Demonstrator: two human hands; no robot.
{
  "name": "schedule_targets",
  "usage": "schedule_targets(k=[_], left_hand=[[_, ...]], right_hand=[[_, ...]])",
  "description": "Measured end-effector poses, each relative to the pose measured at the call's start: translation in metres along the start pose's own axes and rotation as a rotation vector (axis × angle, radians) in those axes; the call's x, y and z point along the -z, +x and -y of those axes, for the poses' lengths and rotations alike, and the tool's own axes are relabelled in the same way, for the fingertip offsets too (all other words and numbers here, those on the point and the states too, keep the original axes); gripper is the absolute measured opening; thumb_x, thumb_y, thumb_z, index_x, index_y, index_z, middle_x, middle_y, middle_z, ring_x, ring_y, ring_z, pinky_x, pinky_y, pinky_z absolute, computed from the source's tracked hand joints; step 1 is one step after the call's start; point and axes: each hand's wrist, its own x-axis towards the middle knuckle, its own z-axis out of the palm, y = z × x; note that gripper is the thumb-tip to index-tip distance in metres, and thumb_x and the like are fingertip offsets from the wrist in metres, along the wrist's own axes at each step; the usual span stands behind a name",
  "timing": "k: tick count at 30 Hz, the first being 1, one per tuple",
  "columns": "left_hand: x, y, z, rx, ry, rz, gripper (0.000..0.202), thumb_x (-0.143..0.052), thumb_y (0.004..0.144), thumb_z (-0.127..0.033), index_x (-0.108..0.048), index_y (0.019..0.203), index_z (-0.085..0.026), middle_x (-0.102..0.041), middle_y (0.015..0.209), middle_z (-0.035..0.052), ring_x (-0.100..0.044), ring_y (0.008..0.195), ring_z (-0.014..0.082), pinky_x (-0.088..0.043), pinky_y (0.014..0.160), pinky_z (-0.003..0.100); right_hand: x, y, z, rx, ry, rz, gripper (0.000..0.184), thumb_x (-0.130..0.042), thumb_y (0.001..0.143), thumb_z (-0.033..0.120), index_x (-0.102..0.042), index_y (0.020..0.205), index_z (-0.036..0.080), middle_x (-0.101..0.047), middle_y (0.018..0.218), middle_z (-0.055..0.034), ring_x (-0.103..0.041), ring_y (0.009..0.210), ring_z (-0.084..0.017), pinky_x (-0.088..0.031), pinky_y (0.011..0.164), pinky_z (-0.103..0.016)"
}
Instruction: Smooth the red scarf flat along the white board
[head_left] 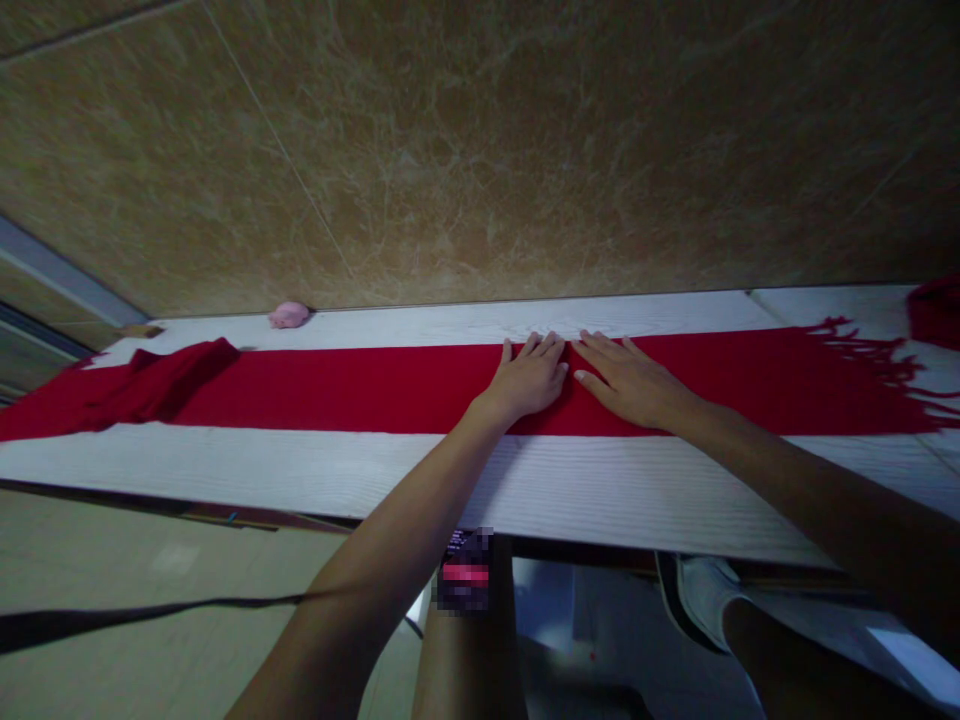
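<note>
A red fringed scarf (360, 390) is lying lengthwise along a white wood-grained tabletop (300, 465), bunching up toward its left end. The left hand (531, 378) and right hand (634, 382) are resting palms down on its flat stretch, fingers extended, gripping nothing. A brown marbled wall (480, 150) is rising behind, a small pink object (289, 315) sitting near it. Below, pale floor (150, 540) is showing.

One head-camera view — forward and down, close over the white tabletop (247, 465) — wall (480, 160) ahead.
</note>
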Motion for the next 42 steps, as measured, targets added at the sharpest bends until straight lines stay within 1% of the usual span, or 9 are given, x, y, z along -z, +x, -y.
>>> schedule_targets(k=[6,11,16,21,26,29,32,38,42], left_hand=[[0.0004,0.0002,-0.0003,0.001,-0.011,0.008,0.066,-0.024,0.115,-0.034,-0.026,0.178,-0.015,-0.02,0.186,0.0086,-0.017,0.174,0.0287,-0.012,0.139,0.065],[-0.0011,0.0013,0.0005,0.003,-0.002,0.003,0.065,-0.025,0.115,-0.036,-0.026,0.178,-0.017,-0.021,0.187,0.0076,-0.016,0.174,0.0281,-0.013,0.14,0.064],[-0.0009,0.0013,0.0006,0.005,0.0,0.005,0.065,-0.025,0.115,-0.035,-0.026,0.178,-0.017,-0.021,0.187,0.0076,-0.016,0.174,0.0279,-0.012,0.14,0.063],[-0.0002,0.0008,0.0,0.008,-0.002,0.004,0.065,-0.025,0.115,-0.036,-0.027,0.178,-0.019,-0.021,0.187,0.0078,-0.017,0.174,0.0276,-0.013,0.14,0.063],[-0.0012,0.0014,0.0009,-0.002,-0.005,0.007,0.066,-0.025,0.115,-0.036,-0.025,0.178,-0.016,-0.02,0.187,0.008,-0.016,0.174,0.0285,-0.012,0.139,0.064],[-0.0019,0.0017,0.0016,0.0,-0.006,0.001,0.066,-0.025,0.115,-0.036,-0.025,0.178,-0.016,-0.02,0.187,0.0082,-0.017,0.174,0.0286,-0.012,0.14,0.064],[-0.0027,0.0021,0.0021,0.002,-0.003,-0.004,0.066,-0.025,0.115,-0.036,-0.026,0.178,-0.018,-0.021,0.186,0.0077,-0.018,0.174,0.0279,-0.013,0.139,0.063],[-0.0029,0.0027,0.0018,0.005,-0.004,-0.005,0.065,-0.025,0.115,-0.037,-0.027,0.178,-0.019,-0.021,0.187,0.0072,-0.017,0.174,0.0279,-0.014,0.14,0.063],[-0.0014,0.0018,0.0007,0.006,-0.005,0.004,0.066,-0.025,0.115,-0.036,-0.026,0.178,-0.017,-0.02,0.187,0.008,-0.017,0.174,0.0281,-0.013,0.14,0.063]], right_hand=[[-0.0008,-0.0003,-0.0002,-0.003,-0.002,-0.005,0.071,-0.033,0.113,0.052,-0.047,0.17,0.012,-0.042,0.177,-0.0182,-0.037,0.165,-0.034,-0.029,0.134,-0.063],[-0.0035,-0.0007,-0.0029,0.02,0.006,-0.036,0.07,-0.033,0.113,0.052,-0.047,0.171,0.016,-0.043,0.176,-0.017,-0.038,0.164,-0.034,-0.03,0.133,-0.065],[-0.0032,-0.0008,-0.0023,0.0,-0.018,-0.039,0.072,-0.034,0.113,0.053,-0.046,0.171,0.012,-0.041,0.177,-0.0195,-0.034,0.166,-0.035,-0.029,0.134,-0.064],[-0.0023,-0.0009,-0.0019,0.004,-0.005,-0.032,0.072,-0.034,0.112,0.054,-0.046,0.171,0.014,-0.041,0.177,-0.0189,-0.036,0.166,-0.034,-0.029,0.134,-0.065],[-0.0004,-0.0009,0.0001,-0.021,-0.019,0.0,0.074,-0.034,0.112,0.053,-0.047,0.169,0.009,-0.041,0.176,-0.0212,-0.036,0.166,-0.035,-0.028,0.134,-0.064],[-0.0011,-0.0009,-0.0004,-0.011,-0.018,-0.023,0.073,-0.034,0.112,0.054,-0.046,0.17,0.011,-0.04,0.177,-0.0198,-0.035,0.166,-0.036,-0.029,0.134,-0.065],[-0.0033,-0.0009,-0.0026,0.004,-0.005,-0.032,0.07,-0.034,0.112,0.053,-0.047,0.171,0.017,-0.044,0.175,-0.0169,-0.039,0.164,-0.035,-0.03,0.133,-0.066],[-0.0047,-0.0008,-0.0047,0.008,0.0,-0.05,0.07,-0.034,0.112,0.054,-0.045,0.173,0.02,-0.044,0.176,-0.0146,-0.038,0.164,-0.035,-0.03,0.133,-0.066],[-0.0013,-0.0009,-0.0012,-0.015,-0.012,-0.012,0.072,-0.034,0.112,0.054,-0.046,0.172,0.015,-0.042,0.177,-0.0168,-0.037,0.165,-0.035,-0.029,0.134,-0.065]])
